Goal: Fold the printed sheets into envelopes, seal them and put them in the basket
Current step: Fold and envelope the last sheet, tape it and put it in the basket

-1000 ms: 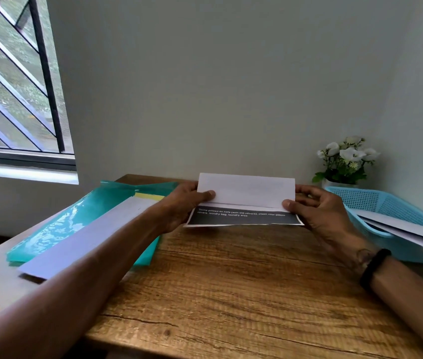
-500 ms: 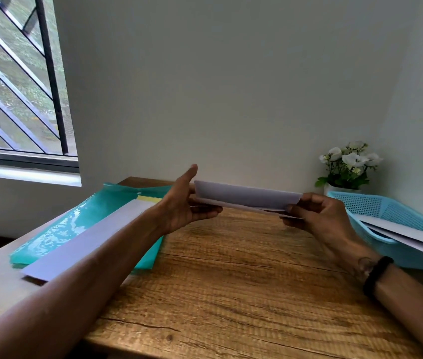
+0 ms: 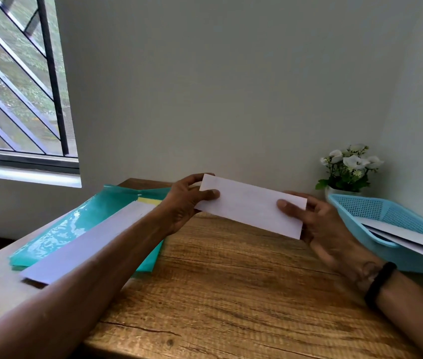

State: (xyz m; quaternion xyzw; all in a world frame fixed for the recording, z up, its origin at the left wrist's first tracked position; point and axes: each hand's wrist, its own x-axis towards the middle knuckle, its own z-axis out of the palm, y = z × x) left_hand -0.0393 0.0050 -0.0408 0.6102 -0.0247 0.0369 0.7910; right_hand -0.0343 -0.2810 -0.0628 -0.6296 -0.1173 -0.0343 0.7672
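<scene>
Fingers L: left hand pinches folded sheet at its 9 o'clock end, thumb on front, fingers curled behind.
Fingers R: right hand grips the 3 o'clock end, thumb on front, rest behind.
Sheet: held in air above wooden table, tilted, blank side facing cam.
Basket: blue basket at 3 o'clock of sheet, near, holds white papers.
Stack: white strip on teal folder at 8 o'clock.
Step tip, a judgement: keep edges aligned, pinch both ends evenly, press crease flat before sealing.
Writing: none legible; print hidden on this face.
Wrist: black band on R.
</scene>
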